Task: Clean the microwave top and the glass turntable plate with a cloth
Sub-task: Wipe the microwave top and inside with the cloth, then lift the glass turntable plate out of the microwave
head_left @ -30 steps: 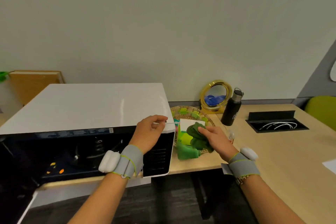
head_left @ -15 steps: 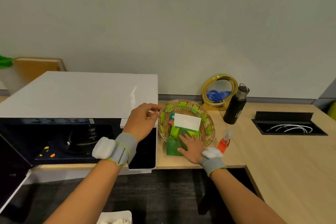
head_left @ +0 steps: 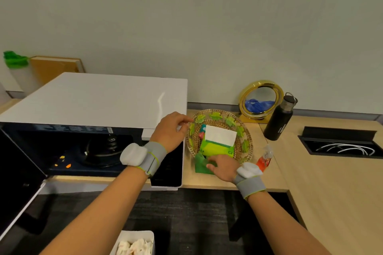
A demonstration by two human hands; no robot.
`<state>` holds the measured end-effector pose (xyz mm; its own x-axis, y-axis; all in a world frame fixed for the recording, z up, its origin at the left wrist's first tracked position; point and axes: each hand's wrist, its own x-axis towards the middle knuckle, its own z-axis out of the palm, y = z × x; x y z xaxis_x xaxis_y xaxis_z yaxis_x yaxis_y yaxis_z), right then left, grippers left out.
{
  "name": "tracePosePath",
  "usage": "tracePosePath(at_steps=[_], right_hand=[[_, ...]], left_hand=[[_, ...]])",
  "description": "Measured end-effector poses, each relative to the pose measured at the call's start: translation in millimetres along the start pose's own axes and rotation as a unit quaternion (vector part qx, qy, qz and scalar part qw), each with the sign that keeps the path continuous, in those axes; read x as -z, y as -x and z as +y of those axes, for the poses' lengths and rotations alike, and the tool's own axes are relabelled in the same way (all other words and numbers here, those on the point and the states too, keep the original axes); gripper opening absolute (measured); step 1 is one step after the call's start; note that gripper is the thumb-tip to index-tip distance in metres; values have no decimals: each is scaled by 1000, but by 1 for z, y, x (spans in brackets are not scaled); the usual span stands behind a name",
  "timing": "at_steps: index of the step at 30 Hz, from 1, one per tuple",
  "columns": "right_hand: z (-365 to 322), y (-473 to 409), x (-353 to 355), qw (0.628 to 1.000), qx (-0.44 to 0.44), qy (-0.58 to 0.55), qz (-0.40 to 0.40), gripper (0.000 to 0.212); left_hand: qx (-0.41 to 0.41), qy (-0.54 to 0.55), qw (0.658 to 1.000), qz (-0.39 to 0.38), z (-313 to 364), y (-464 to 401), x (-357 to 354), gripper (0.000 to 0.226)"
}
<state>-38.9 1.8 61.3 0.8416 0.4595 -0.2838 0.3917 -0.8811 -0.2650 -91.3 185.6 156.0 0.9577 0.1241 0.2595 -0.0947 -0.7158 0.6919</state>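
At the far left edge of the desk (head_left: 335,182) a green duster (head_left: 14,59) leans by a wooden board (head_left: 56,68) against the wall. The microwave (head_left: 93,103) stands on the left part of the desk with its door (head_left: 18,184) swung open; its white top is bare, and inside sits the dark turntable plate (head_left: 101,151) (some orange crumbs lie on the cavity floor to its left).

The left hand (head_left: 171,128) rests at the front right corner of the microwave top, fingers curled with the tips drawn together as if pinching — whether anything is between them I cannot tell.

Just right of the microwave, near the desk's front edge, is a wicker basket (head_left: 247,143) holding a green packet with a white card. The green cloth (head_left: 202,164) lies on the desk against the basket's front rim, and the right hand (head_left: 222,166) lies on it with fingers spread and fairly flat, touching it rather than gripping.

Just beside that hand stands a small spray bottle (head_left: 265,157). Toward the back edge are a gold round mirror (head_left: 261,99) and a black flask (head_left: 279,118); further right, a cable tray (head_left: 339,143) is set into the desk.

Below the front edge, on the floor, is a white bin (head_left: 149,236).
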Motion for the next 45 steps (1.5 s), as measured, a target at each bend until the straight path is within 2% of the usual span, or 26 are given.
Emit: tracePosePath(at_steps=[5,10,14,17,20,23,29,34,37,39,42,45], right_hand=[[-44,10,35,990,64,-87,93,31],[-87,27,61,962,99,-126,223,26],[-118,38,67,934,114,-185,284,25],[-156,46,61,922,158,-233,267,23],[-200,49,47,924,180,-238,238,21],[-237,47,32,926,186,-243,219,21],[-293,39,-9,943,171,-238,159,19],[-310,18,-58,951,79,-289,80,7],[-322,-1,-83,935,-1,-348,67,11],[-328,-11,-91,934,-45,-348,68,2],[-334,-26,-95,950,-88,-293,67,23],[-334,-44,-97,955,-126,-257,77,27]], left_hand=[[-3,27,999,17,-10,16,18,24],[24,28,998,51,-29,30,46,23],[53,42,994,82,-50,48,72,23],[89,44,990,97,-72,69,93,25],[114,27,989,87,-96,93,117,27],[129,6,989,64,-120,114,139,27],[200,37,978,36,-166,148,179,24],[250,80,965,4,-207,159,185,23],[273,84,958,-15,-228,151,189,27],[281,78,956,-25,-238,139,186,29],[287,45,956,-46,-247,119,180,33],[299,8,953,-54,-260,98,179,35]])
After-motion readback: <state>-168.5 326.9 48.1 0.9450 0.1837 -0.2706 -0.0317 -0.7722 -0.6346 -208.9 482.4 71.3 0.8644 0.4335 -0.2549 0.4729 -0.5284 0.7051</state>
